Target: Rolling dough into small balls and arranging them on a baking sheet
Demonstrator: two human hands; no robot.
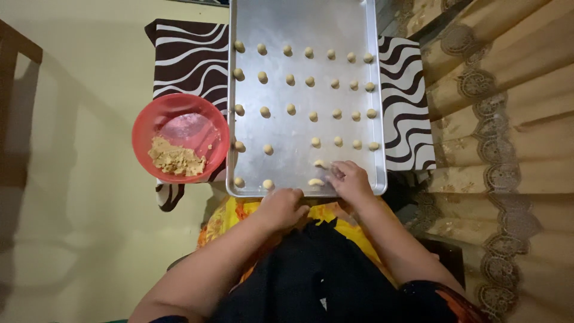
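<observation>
A large metal baking tray (pixel 299 24) lies on a stool with a black-and-white zebra cover, carrying several small dough balls in rows. My right hand (pixel 350 179) rests on the tray's near right corner, its fingertips touching a flattened dough piece (pixel 321 163); another crescent-shaped piece (pixel 315 182) lies just left of it. My left hand (pixel 281 206) sits curled at the tray's near edge, and whether it holds any dough is hidden. A red plastic bowl (pixel 179 122) with a lump of tan dough (pixel 175 160) stands to the tray's left.
The zebra-patterned cover (pixel 188 57) shows on both sides of the tray. A brown lace curtain (pixel 502 119) hangs along the right. A pale yellow floor (pixel 78 179) spreads to the left, with dark wooden furniture (pixel 18 90) at the far left edge.
</observation>
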